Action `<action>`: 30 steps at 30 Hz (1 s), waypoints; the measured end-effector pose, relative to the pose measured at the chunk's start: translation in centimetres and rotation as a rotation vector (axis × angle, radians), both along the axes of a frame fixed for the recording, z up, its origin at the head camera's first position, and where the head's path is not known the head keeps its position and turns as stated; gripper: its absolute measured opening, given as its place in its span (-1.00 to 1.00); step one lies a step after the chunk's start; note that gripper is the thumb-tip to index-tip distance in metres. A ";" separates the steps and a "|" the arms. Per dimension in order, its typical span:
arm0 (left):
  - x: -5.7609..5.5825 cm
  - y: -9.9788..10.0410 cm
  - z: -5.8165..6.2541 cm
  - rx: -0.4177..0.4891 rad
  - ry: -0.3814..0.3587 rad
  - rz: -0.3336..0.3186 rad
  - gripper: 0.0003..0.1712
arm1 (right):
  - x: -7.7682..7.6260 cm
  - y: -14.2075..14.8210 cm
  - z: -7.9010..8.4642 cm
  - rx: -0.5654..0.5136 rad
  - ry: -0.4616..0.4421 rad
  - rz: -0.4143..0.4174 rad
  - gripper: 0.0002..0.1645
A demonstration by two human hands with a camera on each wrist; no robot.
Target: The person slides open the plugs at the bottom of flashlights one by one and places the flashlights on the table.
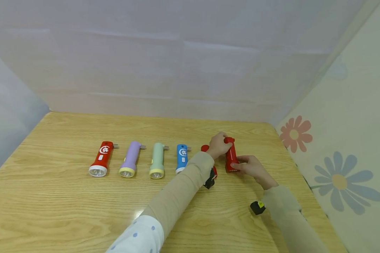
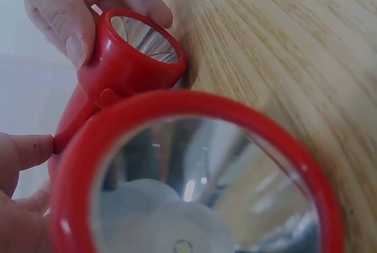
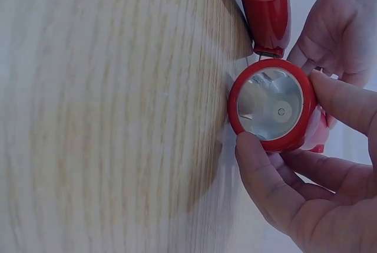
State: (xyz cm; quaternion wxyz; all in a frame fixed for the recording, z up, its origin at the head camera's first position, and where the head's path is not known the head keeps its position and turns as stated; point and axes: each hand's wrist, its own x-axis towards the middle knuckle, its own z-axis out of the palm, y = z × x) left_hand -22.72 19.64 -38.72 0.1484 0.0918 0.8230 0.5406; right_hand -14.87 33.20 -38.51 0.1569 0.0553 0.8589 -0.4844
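A red flashlight (image 1: 231, 154) lies at the right end of a row on the table, between both hands. My left hand (image 1: 218, 145) grips its narrow tail end from the far side. With thumb and fingers, my right hand (image 1: 252, 166) holds the lamp end, whose clear lens (image 3: 271, 104) faces the right wrist camera. A second red flashlight (image 2: 76, 188) lies beside it, mostly hidden under my left wrist in the head view. Its large lamp end fills the front of the left wrist view.
Further left lie a blue flashlight (image 1: 182, 154), a pale green one (image 1: 158, 156), a purple one (image 1: 132, 154) and a red one with a white rim (image 1: 103, 154), their plug prongs pointing right. A flowered wall (image 1: 351, 140) bounds the table (image 1: 66, 207) on the right.
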 end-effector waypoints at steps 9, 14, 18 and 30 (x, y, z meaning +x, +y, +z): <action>0.1 0.0 0.3 0.000 0.026 -0.004 -0.65 | -0.1 0.0 -0.1 0.001 -0.001 -0.011 -0.40; 0.2 -0.1 0.5 0.018 0.020 -0.006 -0.65 | -0.1 0.3 -0.1 -0.003 -0.013 0.003 -0.38; 0.2 -0.1 0.5 0.025 0.018 -0.004 -0.64 | -0.2 0.7 0.0 -0.028 -0.023 0.018 -0.39; 0.3 -0.1 0.3 0.021 0.044 -0.024 -0.63 | -0.2 1.1 -0.4 -0.071 -0.048 0.042 -0.36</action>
